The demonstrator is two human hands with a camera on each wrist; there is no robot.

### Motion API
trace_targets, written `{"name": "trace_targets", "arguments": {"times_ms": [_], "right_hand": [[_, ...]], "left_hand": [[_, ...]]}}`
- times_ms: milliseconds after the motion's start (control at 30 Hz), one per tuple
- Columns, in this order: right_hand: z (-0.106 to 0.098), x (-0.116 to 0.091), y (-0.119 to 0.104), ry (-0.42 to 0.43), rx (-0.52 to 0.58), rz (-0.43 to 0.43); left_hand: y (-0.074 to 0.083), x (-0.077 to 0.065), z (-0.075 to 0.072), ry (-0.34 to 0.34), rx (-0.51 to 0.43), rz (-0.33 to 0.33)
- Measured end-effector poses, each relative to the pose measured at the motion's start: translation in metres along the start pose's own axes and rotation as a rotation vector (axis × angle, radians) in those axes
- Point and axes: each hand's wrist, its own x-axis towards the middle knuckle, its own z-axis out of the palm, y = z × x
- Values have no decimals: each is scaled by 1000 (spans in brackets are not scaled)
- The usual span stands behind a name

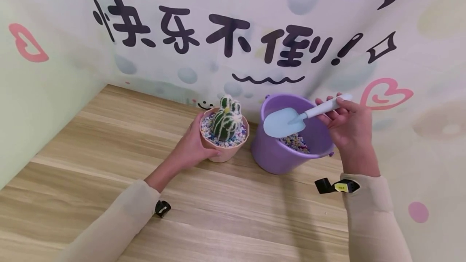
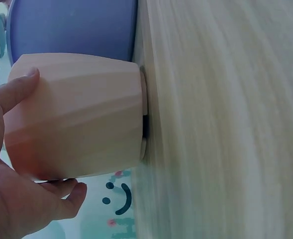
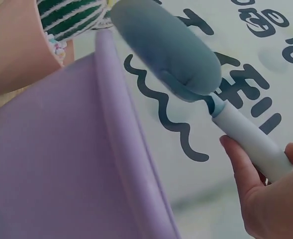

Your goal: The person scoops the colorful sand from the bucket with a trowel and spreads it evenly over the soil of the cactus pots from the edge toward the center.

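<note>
My left hand (image 1: 193,144) grips the side of a pale pink flower pot (image 1: 225,155), its thumb along the near side. In the pot a green cactus (image 1: 225,126) with white fuzzy ridges stands among small multicoloured pebbles (image 1: 236,137). The left wrist view shows the pot (image 2: 81,119) close against the tabletop, fingers and thumb on opposite sides. Holding a light blue trowel (image 1: 285,122) by its white handle, my right hand (image 1: 351,126) is over the right rim of a purple bucket (image 1: 274,159). No pebbles show on the blade. Colourful pebbles (image 1: 296,144) lie inside the bucket.
The wood-grain table (image 1: 204,209) meets a printed cloth backdrop (image 1: 174,68) with large dark characters right behind the pot and bucket. A pale green side wall (image 1: 43,104) borders the table's left edge. The bucket stands just right of the pot.
</note>
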Motion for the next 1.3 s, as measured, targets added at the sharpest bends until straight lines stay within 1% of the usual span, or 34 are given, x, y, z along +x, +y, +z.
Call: {"name": "trace_targets", "arguments": {"times_ms": [67, 200, 300, 400, 567, 800, 967, 1100, 1300], "right_hand": [[0, 1, -2, 5, 21, -13], [-1, 6, -6, 17, 67, -27], [0, 11, -6, 43, 91, -33], [1, 16, -5, 65, 81, -50], [1, 25, 0, 40, 15, -96], [1, 36, 5, 8, -45, -128], [-1, 43, 12, -38, -158, -124], [-2, 49, 20, -64, -239, -111], [-3, 56, 31, -47, -307, -111]], "left_hand": [[0, -1, 2, 16, 6, -8], [2, -4, 9, 67, 44, -53], [6, -6, 15, 120, 59, -96], [9, -7, 23, 184, 55, -128], [12, -6, 38, 296, 44, -140], [16, -5, 53, 441, 59, -117], [19, -4, 62, 501, 86, -132], [18, -2, 66, 554, 111, -138], [21, 3, 71, 606, 157, -174]]}}
